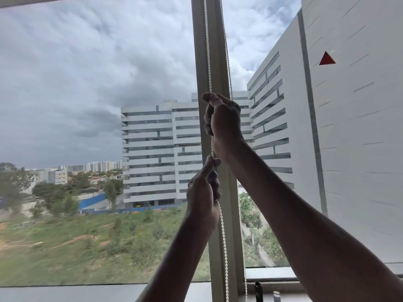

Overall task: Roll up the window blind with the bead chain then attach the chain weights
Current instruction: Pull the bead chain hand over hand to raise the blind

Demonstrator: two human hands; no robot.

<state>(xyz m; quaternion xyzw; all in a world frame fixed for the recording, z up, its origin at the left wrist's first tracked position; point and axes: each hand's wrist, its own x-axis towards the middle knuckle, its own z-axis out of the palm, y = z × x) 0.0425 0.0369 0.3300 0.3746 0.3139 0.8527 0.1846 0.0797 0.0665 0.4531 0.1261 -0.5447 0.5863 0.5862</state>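
Both fists [222, 118] clutch beaded chain [223, 232]

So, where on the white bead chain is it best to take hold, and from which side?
Probably on the near strand of the bead chain, along its free vertical run in front of the window post, coming from the room side. It hangs straight and taut there; the right hand and left hand both grip it so, fingers curled round.
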